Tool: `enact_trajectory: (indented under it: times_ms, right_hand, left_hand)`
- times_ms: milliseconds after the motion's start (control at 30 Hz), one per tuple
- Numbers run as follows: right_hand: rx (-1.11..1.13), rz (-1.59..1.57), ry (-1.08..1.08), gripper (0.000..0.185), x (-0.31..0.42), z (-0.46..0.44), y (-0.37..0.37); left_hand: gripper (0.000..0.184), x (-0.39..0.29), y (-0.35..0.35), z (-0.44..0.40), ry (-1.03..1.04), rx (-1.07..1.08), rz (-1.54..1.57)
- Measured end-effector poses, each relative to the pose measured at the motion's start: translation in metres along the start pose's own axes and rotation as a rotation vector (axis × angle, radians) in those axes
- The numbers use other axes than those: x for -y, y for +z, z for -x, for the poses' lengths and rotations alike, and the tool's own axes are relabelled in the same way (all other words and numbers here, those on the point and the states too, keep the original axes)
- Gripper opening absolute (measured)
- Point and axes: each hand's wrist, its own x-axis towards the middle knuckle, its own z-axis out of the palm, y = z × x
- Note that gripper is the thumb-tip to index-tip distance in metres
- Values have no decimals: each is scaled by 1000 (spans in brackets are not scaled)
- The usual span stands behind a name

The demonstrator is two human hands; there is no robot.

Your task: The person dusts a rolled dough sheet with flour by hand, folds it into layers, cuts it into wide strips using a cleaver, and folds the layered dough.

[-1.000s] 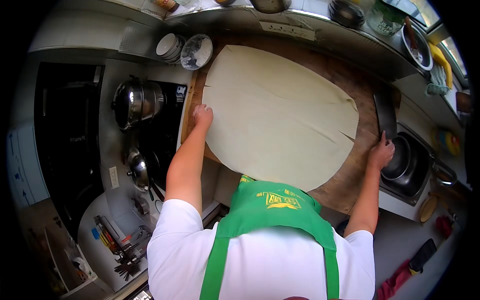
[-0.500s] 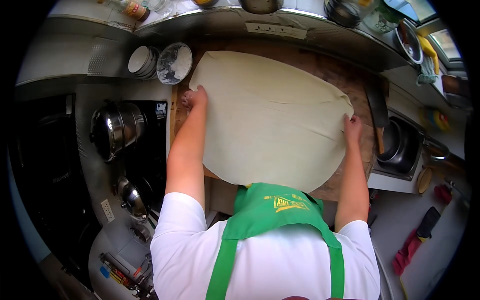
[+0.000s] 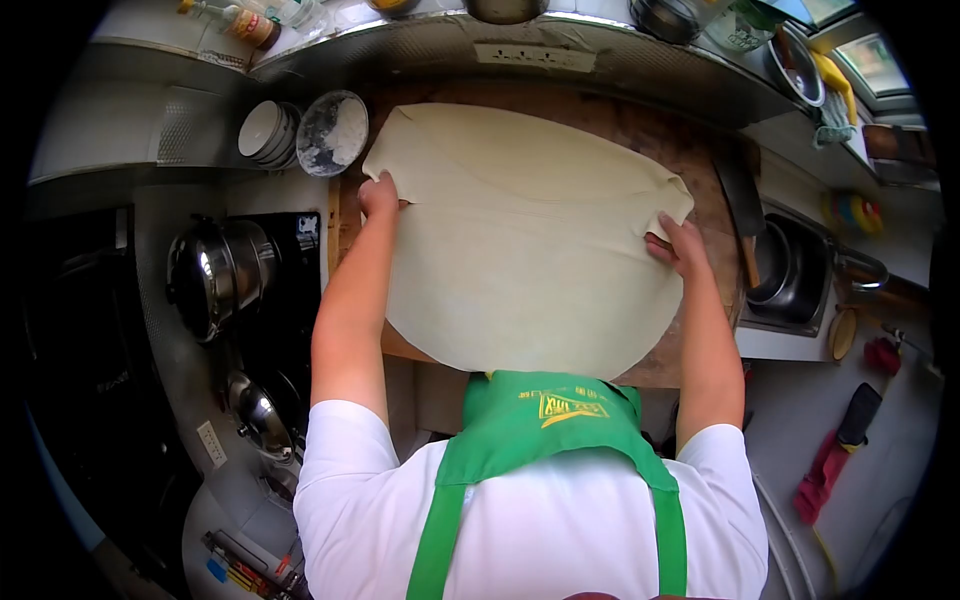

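Observation:
A wide, thin sheet of pale dough [image 3: 530, 260] covers most of the wooden board [image 3: 655, 362], its near edge hanging by my apron. At the sheet's left edge, my left hand [image 3: 380, 195] is closed on the dough, with the fingers partly tucked under it. On the opposite edge my right hand [image 3: 680, 243] pinches the dough, thumb on top and some fingers beneath. The dough is folded and lifted a little beside each hand, and faint creases run across its upper part.
A glass bowl of flour [image 3: 333, 133] and stacked white bowls [image 3: 266, 132] stand beyond the board's left corner. A cleaver [image 3: 738, 205] lies along the right side, near the sink [image 3: 800, 275]. Left are a steel pot [image 3: 222, 270] and a lidded pan [image 3: 262, 408] on the stove.
My right hand has shifted inward and its fingers have gone under the dough edge. My left hand's grip has also moved under its edge. The view has shifted slightly.

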Motion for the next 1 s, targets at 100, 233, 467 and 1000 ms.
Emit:
enact_trajectory:
  times_ms: [100, 233, 467, 1000]
  right_hand:
    - [33, -142, -61, 28, 3, -8, -11]
    - [160, -370, -101, 22, 38, 37, -26]
    - [259, -420, -244, 20, 27, 147, -59]
    - [-175, -905, 159, 13, -136, 41, -56]
  left_hand:
    - [43, -28, -15, 24, 65, 143, 89]
    - [37, -63, -53, 57, 135, 334, 275]
    - [30, -92, -149, 147, 147, 443, 464]
    - [30, 137, -135, 7, -413, 432, 509]
